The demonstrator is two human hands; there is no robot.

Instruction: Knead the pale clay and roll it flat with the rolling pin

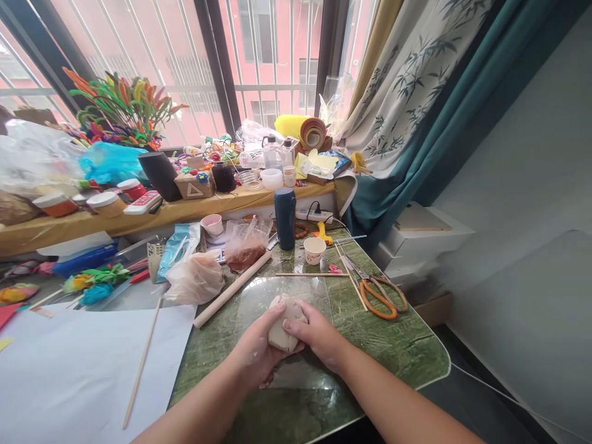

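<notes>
A pale lump of clay is gripped between my two hands, above a clear plastic sheet on the green table. My left hand wraps the lump from the left and below, its thumb lying on top. From the right, my right hand closes on it with the thumb pressed into the upper face. Small cracks show in the clay's surface. Just beyond the hands lie a wooden rolling pin and a thin wooden stick.
Orange-handled scissors lie at the right beside another stick. Behind stand a paper cup, a dark blue bottle and a bag of reddish-brown material. White paper covers the left side. Craft supplies crowd the windowsill.
</notes>
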